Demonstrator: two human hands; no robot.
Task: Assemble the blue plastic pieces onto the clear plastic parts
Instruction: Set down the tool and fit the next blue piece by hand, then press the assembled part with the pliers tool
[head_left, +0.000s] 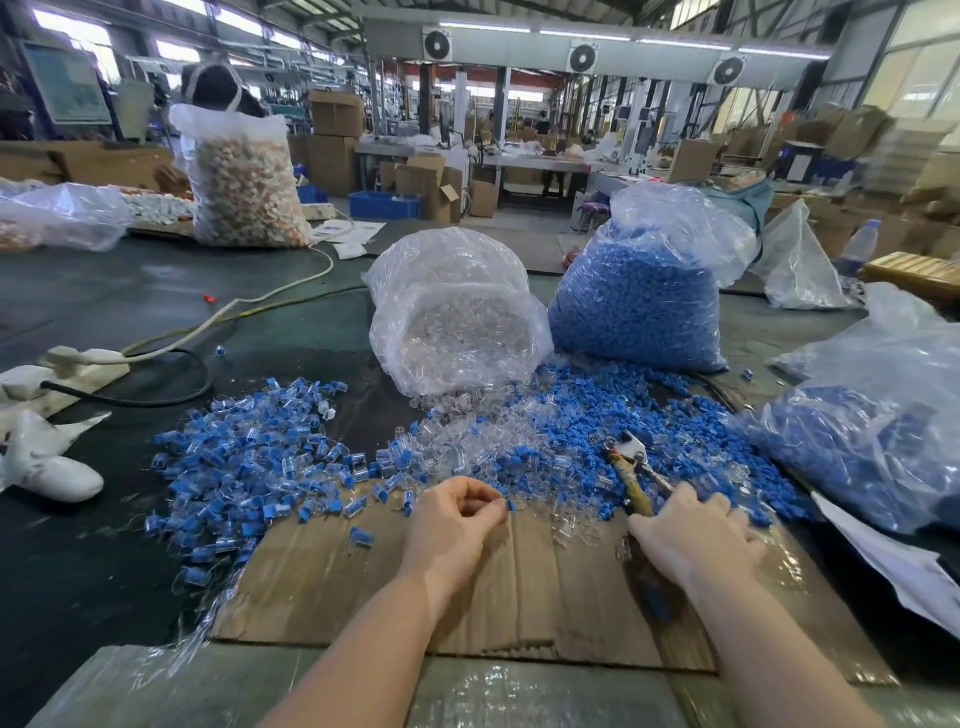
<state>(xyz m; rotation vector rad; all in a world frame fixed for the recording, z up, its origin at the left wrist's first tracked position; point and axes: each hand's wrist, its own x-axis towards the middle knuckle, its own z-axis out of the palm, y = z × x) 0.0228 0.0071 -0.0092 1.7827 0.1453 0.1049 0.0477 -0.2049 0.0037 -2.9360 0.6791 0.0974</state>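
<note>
Step in hand: picking stock for one more join; the left hand seems to have a piece already, the right is fetching its mate.
Next move: judged from this, the right hand must lift one loose piece clear, bring it to the left, line the two up and press them home.
Cardboard sheet (524, 587): the landmark; flat, brown, creased, its near edge ragged.
Left hand (457, 512): over the sheet's far edge, fingers curled, tips pinching a small blue piece (511, 505) against the thumb.
Right hand (696, 530): at the sheet's far right corner, fingers bent down into the loose pieces; whether they grip anything I cannot tell.
Pliers (631, 470): just beyond the right hand, yellowish worn handle, metal head.
Finished pile (249, 457): left of the sheet, blue caps seated on clear bodies.
Loose pile (545, 436): beyond the sheet, small hard blue and clear bits mixed.
Clear bag (457, 317): farther back, crinkly film, glassy parts spilling from its mouth.
Blue bag (639, 306): right of it, packed full.
</note>
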